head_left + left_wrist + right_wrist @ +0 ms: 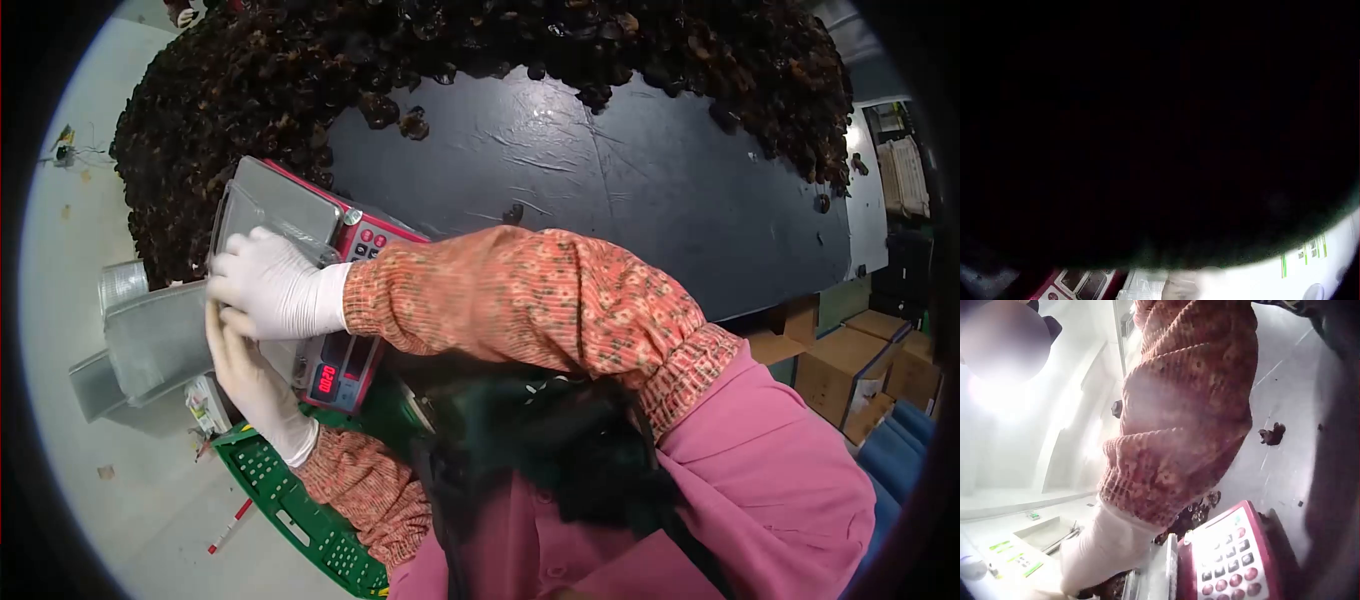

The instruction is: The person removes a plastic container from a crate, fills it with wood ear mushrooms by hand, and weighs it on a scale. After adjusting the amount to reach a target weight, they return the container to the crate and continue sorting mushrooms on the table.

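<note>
My right hand (275,285), in a white glove, reaches across to the left side of a red digital scale (385,232). Its fingers are curled at the near edge of a clear plastic container (280,205) lying over the scale. Just below it is my left hand (250,385), also white-gloved, its fingertips meeting the underside of the right hand; I cannot tell what they hold. A stack of clear plastic containers (160,335) lies close to the left of both hands. Red digits glow on the scale's display (326,380). Black covers most of the left wrist view.
A big heap of dark brown, glossy clumps (230,110) covers the back and left of the dark table (620,190). A green perforated crate (300,520) stands below the left arm. Cardboard boxes (840,365) stand at right. A red-and-white pen (230,527) lies at lower left.
</note>
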Tool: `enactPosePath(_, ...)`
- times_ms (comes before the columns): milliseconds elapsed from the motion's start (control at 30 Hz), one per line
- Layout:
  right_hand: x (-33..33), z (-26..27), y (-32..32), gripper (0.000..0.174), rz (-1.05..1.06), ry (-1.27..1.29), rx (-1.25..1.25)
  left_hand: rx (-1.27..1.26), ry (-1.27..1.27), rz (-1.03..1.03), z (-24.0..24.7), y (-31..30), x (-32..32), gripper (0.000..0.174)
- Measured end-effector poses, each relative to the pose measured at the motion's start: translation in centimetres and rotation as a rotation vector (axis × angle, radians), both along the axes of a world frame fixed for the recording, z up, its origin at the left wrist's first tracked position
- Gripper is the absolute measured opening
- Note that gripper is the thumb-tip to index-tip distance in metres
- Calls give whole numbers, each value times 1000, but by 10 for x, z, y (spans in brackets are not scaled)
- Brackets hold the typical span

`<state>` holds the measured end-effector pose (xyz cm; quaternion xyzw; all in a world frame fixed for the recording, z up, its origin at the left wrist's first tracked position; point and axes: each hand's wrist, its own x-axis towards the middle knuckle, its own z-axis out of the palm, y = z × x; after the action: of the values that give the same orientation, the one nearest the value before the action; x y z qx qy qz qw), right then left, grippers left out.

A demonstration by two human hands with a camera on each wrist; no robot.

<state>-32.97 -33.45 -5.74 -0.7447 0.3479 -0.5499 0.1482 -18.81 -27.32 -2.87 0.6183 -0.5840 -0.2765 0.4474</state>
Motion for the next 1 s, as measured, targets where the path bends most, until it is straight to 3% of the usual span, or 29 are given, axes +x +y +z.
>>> enactPosePath(33, 0, -4, -4, 14, -12, 156, 49, -4, 33, 52, -4, 3, -4, 49)
enactPosePath(133, -49, 1, 4, 23, -51, 224, -72, 26, -167, 50, -6, 16, -17, 50)
enactPosePath(200, -109, -6, 8, 23, -11, -71, -90, 60, -153, 1, -11, 20, -19, 50)
enactPosePath(267, -170, -38, 21, 23, -134, -54, 67, -4, -229, -34, -19, 22, -16, 48)
enactPosePath(333, -206, -78, 58, 29, -263, 263, 133, 3, -363, -40, -24, 21, -8, 50)
enactPosePath(400, -214, -98, 108, 35, -162, 470, 137, 20, -467, -63, -28, 15, -10, 54)
enactPosePath(467, -212, -122, 132, 27, -201, 525, -23, -40, -519, 0, -32, 11, -12, 55)
enactPosePath(567, -249, -117, 149, 19, -159, 464, 545, -174, -605, 80, -16, 16, -29, 50)
enactPosePath(600, -270, -116, 163, 15, -281, 562, 474, -194, -559, 119, -5, 23, -43, 45)
enactPosePath(700, -350, -103, 242, 4, -712, 609, 402, -361, -420, -4, -4, 39, -85, 36)
enactPosePath(733, -373, -98, 282, 5, -915, 702, 542, -339, -329, -115, -16, 40, -96, 36)
enactPosePath(800, -413, -108, 364, 9, -1246, 691, 434, -298, -371, -379, -39, 43, -130, 36)
enactPosePath(867, -431, -100, 429, 11, -1423, 903, 701, -229, -386, -618, -66, 40, -168, 39)
enactPosePath(967, -401, -57, 390, 12, -1409, 1010, 414, -150, -338, -707, -123, 30, -210, 42)
enactPosePath(1000, -381, -56, 355, 14, -1270, 804, 485, -242, -362, -731, -142, 24, -214, 44)
